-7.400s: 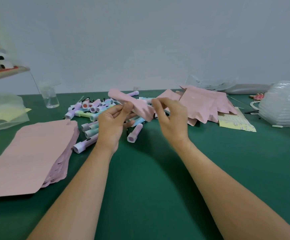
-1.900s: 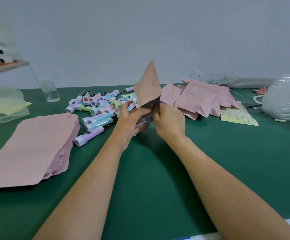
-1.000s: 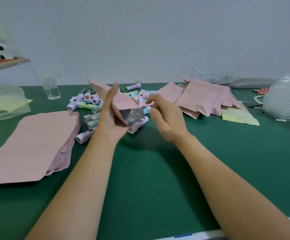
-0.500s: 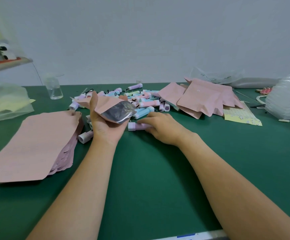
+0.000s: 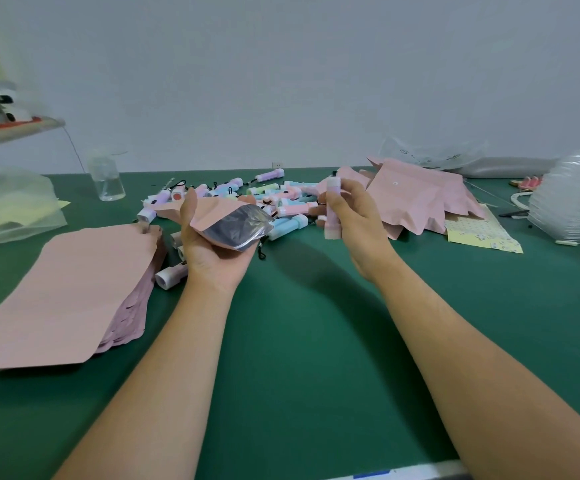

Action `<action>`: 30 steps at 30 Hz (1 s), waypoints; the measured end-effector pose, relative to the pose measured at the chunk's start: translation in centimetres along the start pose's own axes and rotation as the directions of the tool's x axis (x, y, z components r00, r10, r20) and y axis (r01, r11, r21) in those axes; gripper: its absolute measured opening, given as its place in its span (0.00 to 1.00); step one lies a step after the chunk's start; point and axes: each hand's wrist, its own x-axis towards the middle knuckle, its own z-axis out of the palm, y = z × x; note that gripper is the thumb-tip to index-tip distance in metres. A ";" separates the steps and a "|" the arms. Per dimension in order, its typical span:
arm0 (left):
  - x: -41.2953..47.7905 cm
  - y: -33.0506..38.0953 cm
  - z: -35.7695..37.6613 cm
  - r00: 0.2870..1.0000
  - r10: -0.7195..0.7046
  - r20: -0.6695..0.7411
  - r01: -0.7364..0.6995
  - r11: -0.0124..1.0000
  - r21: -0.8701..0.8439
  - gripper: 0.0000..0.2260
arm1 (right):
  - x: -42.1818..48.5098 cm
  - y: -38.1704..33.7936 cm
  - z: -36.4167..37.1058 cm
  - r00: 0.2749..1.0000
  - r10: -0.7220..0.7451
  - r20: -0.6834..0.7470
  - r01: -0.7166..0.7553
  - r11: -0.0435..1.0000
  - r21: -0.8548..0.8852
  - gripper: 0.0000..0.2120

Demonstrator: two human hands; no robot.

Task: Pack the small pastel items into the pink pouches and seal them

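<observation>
The right grip (image 5: 354,220) has lifted a pale pink plastic cylinder (image 5: 333,209) off the green worktop (image 5: 299,323) and is clamped round it, beside the open foil-lined pink pouch (image 5: 226,220) the left grip (image 5: 212,252) clasps; insertion looks next.

left hand (image 5: 212,252) cupped, right hand (image 5: 358,223) curled

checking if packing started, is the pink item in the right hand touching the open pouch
Apart. The head view shows a clear gap between the pink item in the right hand and the open pouch.
</observation>
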 end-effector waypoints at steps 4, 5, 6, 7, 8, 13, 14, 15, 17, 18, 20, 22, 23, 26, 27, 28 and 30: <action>0.0 0.0 -0.1 1.000 -0.004 0.007 0.003 1.000 0.021 0.30 | -0.5 -0.3 0.5 0.999 0.028 0.022 -0.027 1.000 -0.014 0.11; 0.0 0.0 -0.1 1.000 -0.005 0.009 0.005 1.000 0.026 0.29 | -0.5 -0.4 0.5 0.999 0.044 0.028 -0.042 0.998 -0.040 0.14; 0.0 0.0 -0.1 1.000 -0.007 0.007 0.007 1.000 0.027 0.29 | -0.5 -0.6 0.5 0.996 0.085 0.040 -0.083 0.995 -0.048 0.18; 0.1 -0.1 -0.1 1.000 -0.007 0.002 0.007 1.000 0.025 0.29 | -0.4 -0.8 0.5 0.988 0.143 0.053 -0.141 0.990 -0.031 0.22; 0.1 -0.1 -0.2 1.000 -0.008 -0.001 0.008 1.000 0.023 0.29 | -0.4 -1.0 0.4 0.978 0.199 0.065 -0.200 0.980 0.001 0.25; 0.1 -0.2 -0.2 1.000 -0.009 -0.003 0.009 1.000 0.018 0.32 | -0.2 -1.0 0.0 0.950 0.308 -0.039 -0.306 0.951 0.052 0.35; 0.1 -0.2 -0.1 1.000 -0.009 -0.007 0.009 1.000 0.017 0.31 | -0.1 -0.9 -0.1 0.947 0.317 -0.043 -0.315 0.947 0.058 0.37; 0.1 -0.1 -0.1 1.000 -0.010 -0.009 0.011 1.000 0.018 0.29 | 0.0 -0.9 -0.2 0.946 0.323 -0.037 -0.320 0.945 0.066 0.39; 0.1 -0.2 0.0 1.000 -0.015 -0.003 0.015 1.000 0.022 0.27 | 0.1 -1.0 -0.3 0.942 0.335 -0.035 -0.332 0.940 0.078 0.40; 0.0 -0.2 0.0 1.000 -0.016 0.000 0.016 1.000 0.024 0.27 | 0.2 -0.9 -0.3 0.936 0.348 -0.046 -0.343 0.935 0.089 0.37; 0.0 -0.1 0.1 1.000 -0.020 -0.006 0.020 0.999 0.027 0.28 | 0.3 -0.7 -0.2 0.928 0.364 -0.080 -0.350 0.926 0.144 0.29; -0.1 -0.1 0.1 1.000 -0.022 -0.015 0.022 0.999 0.025 0.32 | 0.4 -0.5 0.0 0.934 0.343 -0.100 -0.331 0.936 0.117 0.23; -0.1 -0.1 0.1 1.000 -0.021 -0.016 0.021 1.000 0.023 0.33 | 0.4 -0.5 0.1 0.942 0.323 -0.095 -0.317 0.946 0.073 0.21; -0.1 -0.2 0.1 1.000 -0.020 -0.016 0.020 1.000 0.014 0.36 | 0.3 -0.6 0.4 0.957 0.281 -0.071 -0.278 0.959 0.051 0.18; -0.1 -0.2 0.1 1.000 -0.018 -0.019 0.018 1.000 0.012 0.37 | 0.3 -0.6 0.5 0.955 0.289 -0.072 -0.282 0.955 0.091 0.18; 0.0 -0.2 0.1 1.000 -0.015 -0.021 0.015 1.000 0.011 0.38 | 0.2 -0.6 0.5 0.951 0.300 -0.068 -0.289 0.948 0.136 0.20; 0.0 -0.2 0.0 1.000 -0.014 -0.017 0.015 1.000 0.015 0.36 | 0.1 -0.6 0.5 0.951 0.308 -0.038 -0.298 0.939 0.171 0.29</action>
